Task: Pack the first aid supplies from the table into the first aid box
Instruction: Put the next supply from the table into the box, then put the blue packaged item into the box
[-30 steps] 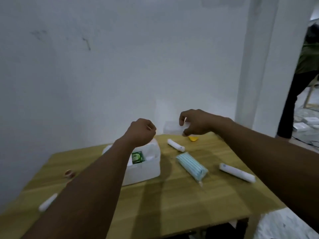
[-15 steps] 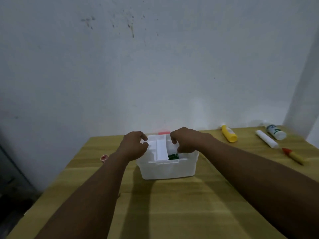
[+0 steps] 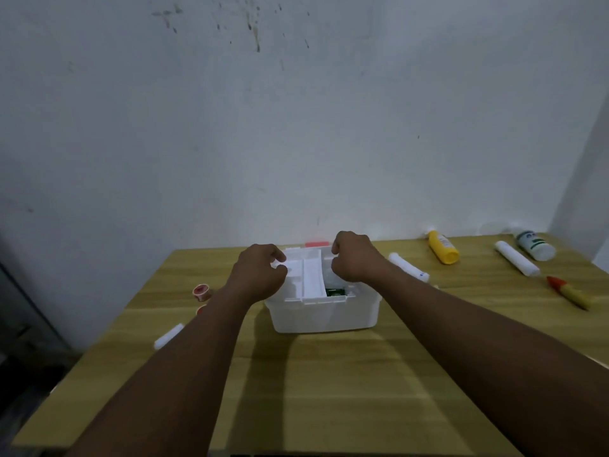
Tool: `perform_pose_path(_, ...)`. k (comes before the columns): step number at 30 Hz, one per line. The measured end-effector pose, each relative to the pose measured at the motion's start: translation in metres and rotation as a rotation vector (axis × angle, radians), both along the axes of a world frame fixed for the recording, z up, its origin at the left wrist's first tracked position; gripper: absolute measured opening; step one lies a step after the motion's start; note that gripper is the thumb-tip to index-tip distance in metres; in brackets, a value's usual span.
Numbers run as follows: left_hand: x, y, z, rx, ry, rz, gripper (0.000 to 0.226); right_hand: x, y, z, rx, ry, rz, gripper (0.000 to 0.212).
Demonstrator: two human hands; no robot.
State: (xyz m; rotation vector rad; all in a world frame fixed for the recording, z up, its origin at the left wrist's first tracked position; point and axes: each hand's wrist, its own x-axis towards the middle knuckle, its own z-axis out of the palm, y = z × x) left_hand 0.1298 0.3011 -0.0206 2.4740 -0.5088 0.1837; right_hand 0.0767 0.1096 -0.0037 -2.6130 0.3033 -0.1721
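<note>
Head view. Both hands sit at the top of the white first aid box, which stands on the wooden bench near the wall. The left hand has its fingers curled onto the left edge of a white inner tray; the right hand is curled at the right rim, and whether it grips the tray or the box wall cannot be told. The tray appears to lie tilted across the opening. Risk: if pressed down unevenly, the tray may jam on the rim or crush what lies beneath, and a sideways push could slide the light box on the bench.

Contents: a green packet shows under the tray; anything else is hidden. Still unpacked on the bench: a yellow bottle, a white bottle, three white rolls, a red-tipped tube and a small red-lined cup.
</note>
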Motion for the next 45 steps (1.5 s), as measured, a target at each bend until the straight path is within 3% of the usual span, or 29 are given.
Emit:
perform_pose_path(4, -0.001, -0.009, 0.004, 0.032, -0.022, 0.003, 0.027, -0.013, -0.006, 0.014, 0.075, -0.06, -0.006, 0.031)
perform_pose_path(9, -0.018, -0.059, 0.022, 0.012, -0.101, -0.125, 0.027, -0.051, -0.068, 0.033, 0.067, -0.198, -0.154, 0.015)
perform_pose_path(12, -0.04, -0.105, 0.03, -0.032, -0.107, -0.256, 0.024, -0.079, -0.108, 0.032, 0.023, -0.041, -0.217, 0.023)
perform_pose_path(17, -0.077, -0.163, 0.017, -0.015, -0.072, -0.415, 0.022, -0.119, -0.131, -0.01, -0.069, 0.276, -0.219, 0.065)
perform_pose_path(21, -0.09, -0.169, 0.008, 0.071, -0.101, -0.456, 0.025, -0.126, -0.13, -0.035, -0.058, 0.281, -0.207, 0.06)
perform_pose_path(26, -0.068, -0.143, 0.035, -0.009, -0.136, -0.362, 0.022, -0.111, -0.137, 0.026, -0.14, 0.046, -0.187, 0.052)
perform_pose_path(29, -0.048, -0.11, 0.054, -0.028, -0.14, -0.257, 0.025, -0.095, -0.119, 0.073, -0.109, -0.074, -0.033, 0.042)
perform_pose_path(33, -0.028, -0.059, 0.052, -0.022, -0.08, -0.123, 0.027, -0.072, -0.064, 0.09, -0.312, 0.089, 0.231, 0.043)
perform_pose_path(38, -0.022, -0.016, 0.031, 0.0, -0.047, -0.033, 0.029, -0.047, -0.015, 0.068, -0.545, 0.277, 0.318, 0.049)
perform_pose_path(45, -0.01, 0.004, 0.016, 0.011, -0.005, 0.037, 0.035, -0.023, -0.004, 0.042, -0.366, 0.348, 0.309, 0.049)
